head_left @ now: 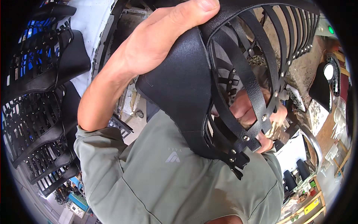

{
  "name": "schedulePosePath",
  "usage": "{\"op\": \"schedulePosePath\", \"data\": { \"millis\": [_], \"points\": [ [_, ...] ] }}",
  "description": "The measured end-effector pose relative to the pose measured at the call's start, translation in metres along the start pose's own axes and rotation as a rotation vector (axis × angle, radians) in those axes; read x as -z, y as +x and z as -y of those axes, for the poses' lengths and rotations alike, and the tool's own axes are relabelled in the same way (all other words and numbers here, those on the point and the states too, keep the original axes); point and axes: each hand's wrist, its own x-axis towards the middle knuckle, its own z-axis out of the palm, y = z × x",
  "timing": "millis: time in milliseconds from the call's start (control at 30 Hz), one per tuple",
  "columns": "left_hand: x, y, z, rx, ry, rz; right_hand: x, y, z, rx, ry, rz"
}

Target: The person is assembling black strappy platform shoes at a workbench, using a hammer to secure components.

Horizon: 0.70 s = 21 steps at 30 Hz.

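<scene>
A large black leather piece (175, 80) is held up in front of my chest. It has a smooth solid panel on one side and a cage of curved straps fixed with small silver rivets. My left hand (160, 39) grips its upper edge, the thumb lying over the leather and the other fingers hidden behind it. Partly covered by the straps, my right hand (243, 108) is closed at the lower right of the cage, its fingertips on a riveted strap end (254, 143). Loose strap ends hang at the bottom, near the shirt.
Several similar strappy black leather pieces (76, 56) are stacked at the left. A black part with a white oval (328, 72) lies at the right, near a curved metal tube (315, 147). A teal and white device (77, 205) stands at the lower left.
</scene>
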Motion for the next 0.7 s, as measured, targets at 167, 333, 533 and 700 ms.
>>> {"op": "schedulePosePath", "data": {
  "millis": [167, 333, 533, 700],
  "points": [
    [0.001, 0.0, 0.003, 0.025, -0.065, -0.038, -0.013, -0.023, 0.008, -0.005, 0.099, -0.101],
    [0.002, -0.001, 0.013, 0.002, -0.081, 0.007, -0.006, -0.014, 0.019, -0.096, -0.046, 0.03],
    [-0.002, 0.005, -0.007, 0.012, -0.044, 0.132, 0.003, -0.021, 0.017, -0.372, -0.291, -0.326],
    [0.04, -0.008, 0.022, -0.22, -0.677, 0.686, -0.001, -0.02, 0.009, -0.15, 0.138, -0.527]
  ]
}}
